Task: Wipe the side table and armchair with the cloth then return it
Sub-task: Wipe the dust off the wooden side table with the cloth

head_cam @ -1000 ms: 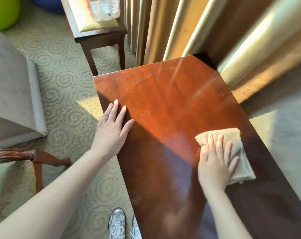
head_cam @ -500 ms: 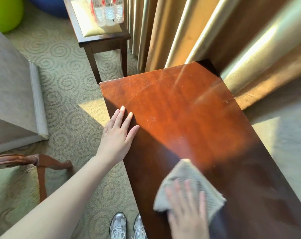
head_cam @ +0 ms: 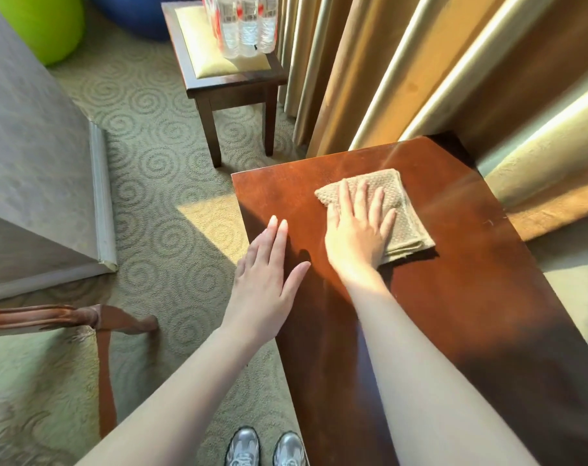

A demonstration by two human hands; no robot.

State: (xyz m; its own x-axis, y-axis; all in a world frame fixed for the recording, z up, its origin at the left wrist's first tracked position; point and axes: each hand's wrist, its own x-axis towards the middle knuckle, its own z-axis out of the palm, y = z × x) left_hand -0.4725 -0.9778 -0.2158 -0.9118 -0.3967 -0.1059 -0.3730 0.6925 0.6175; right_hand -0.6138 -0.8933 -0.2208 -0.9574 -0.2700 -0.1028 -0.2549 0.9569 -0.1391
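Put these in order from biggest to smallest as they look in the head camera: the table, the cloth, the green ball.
1. table
2. green ball, though it is cut off by the edge and farther away, so unsure
3. cloth

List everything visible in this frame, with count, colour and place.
polished wooden side table: 1, reddish brown, centre right
folded waffle-weave cloth: 1, beige, far part of the tabletop
small dark wooden stool: 1, dark brown, top centre
clear plastic water bottles: at least 3, on the stool
curtain: gold, top right
armchair: 1, wood frame, pale green seat, bottom left
sneakers: 2, silver, bottom
left hand: flat on table edge
right hand: pressing cloth
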